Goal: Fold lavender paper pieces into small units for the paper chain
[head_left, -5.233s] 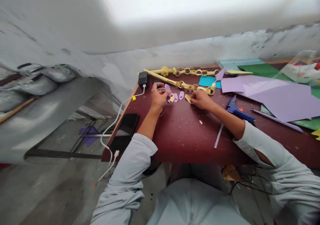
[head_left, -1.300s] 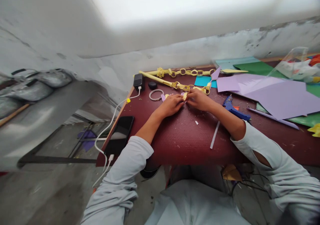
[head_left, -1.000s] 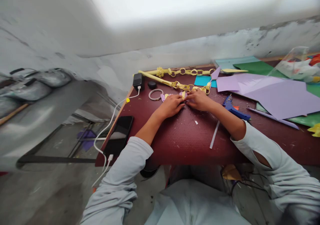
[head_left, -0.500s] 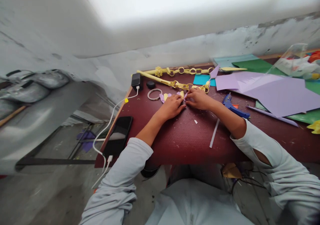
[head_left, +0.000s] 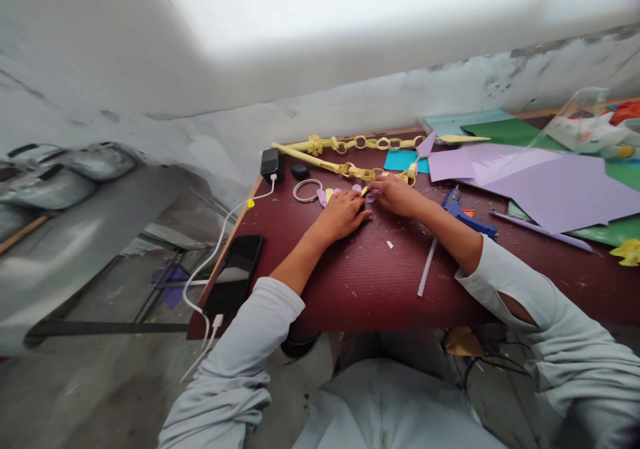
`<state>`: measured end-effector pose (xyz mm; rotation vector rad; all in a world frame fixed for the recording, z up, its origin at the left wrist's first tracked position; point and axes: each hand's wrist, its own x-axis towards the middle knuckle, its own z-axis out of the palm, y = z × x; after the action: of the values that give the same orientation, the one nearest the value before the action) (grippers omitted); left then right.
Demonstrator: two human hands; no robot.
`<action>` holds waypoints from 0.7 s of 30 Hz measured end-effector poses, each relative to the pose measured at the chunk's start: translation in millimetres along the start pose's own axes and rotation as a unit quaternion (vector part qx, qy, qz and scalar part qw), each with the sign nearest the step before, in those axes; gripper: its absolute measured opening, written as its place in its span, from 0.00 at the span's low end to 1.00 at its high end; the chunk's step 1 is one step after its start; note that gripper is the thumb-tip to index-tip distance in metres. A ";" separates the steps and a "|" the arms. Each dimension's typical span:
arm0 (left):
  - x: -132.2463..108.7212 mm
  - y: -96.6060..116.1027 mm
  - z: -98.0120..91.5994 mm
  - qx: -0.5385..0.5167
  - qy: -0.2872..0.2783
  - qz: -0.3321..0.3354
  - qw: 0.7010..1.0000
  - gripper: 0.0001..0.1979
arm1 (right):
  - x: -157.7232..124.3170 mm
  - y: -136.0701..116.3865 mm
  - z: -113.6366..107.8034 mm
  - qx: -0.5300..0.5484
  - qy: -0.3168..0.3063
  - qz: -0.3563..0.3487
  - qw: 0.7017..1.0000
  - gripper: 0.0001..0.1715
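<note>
A row of lilac and yellow paper pieces (head_left: 329, 195) lies on the dark red table, partly hidden under my left hand (head_left: 341, 216). That hand rests flat over the paper, fingers stretched forward and thumb apart. Close beside it, my right hand (head_left: 399, 194) has its fingers bent together at a yellow paper piece (head_left: 365, 191) between the two hands. The fingertips' exact hold is partly hidden. Just behind the right hand runs a yellow paper chain (head_left: 360, 172), joined to rolled yellow paper sticks (head_left: 305, 156). A ring-shaped roll (head_left: 307, 190) lies to the left of the paper row.
A blue glue gun (head_left: 465, 212) and a clear glue stick (head_left: 427, 267) lie to the right. Lilac sheets (head_left: 545, 182) and green card (head_left: 515, 132) spread farther right. At left are a phone (head_left: 235, 272), a black box (head_left: 271, 163) and a white cable (head_left: 227, 217) over the table's edge.
The fingers of my right hand have shifted slightly at the paper, and the yellow piece between the hands now stands out tilted. My left hand stays in place.
</note>
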<state>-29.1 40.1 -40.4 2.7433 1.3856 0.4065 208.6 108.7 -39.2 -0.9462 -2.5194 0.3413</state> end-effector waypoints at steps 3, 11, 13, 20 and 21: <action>-0.5 -0.1 -0.8 0.003 0.004 0.006 1.000 0.21 | 2.6 1.2 2.0 -0.037 -0.001 0.016 0.999 0.15; -0.3 4.6 -5.4 0.005 -0.010 0.019 1.000 0.13 | 3.4 3.8 -4.5 -0.034 0.006 -0.003 0.999 0.19; -0.1 6.2 -6.2 -0.011 -0.015 0.027 0.999 0.12 | 7.3 2.0 -3.5 -0.032 0.025 -0.007 0.999 0.20; -5.6 7.1 -14.6 -0.016 0.045 -0.011 0.999 0.12 | 15.1 10.6 13.5 -0.048 0.004 0.009 0.999 0.21; -6.7 7.9 -15.5 -0.021 0.050 -0.010 0.998 0.13 | 13.8 12.1 14.6 -0.045 0.004 0.011 0.999 0.20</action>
<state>-30.6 28.8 -25.7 2.7077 1.4081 0.5723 199.3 125.8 -52.3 -1.0085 -2.5363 0.2330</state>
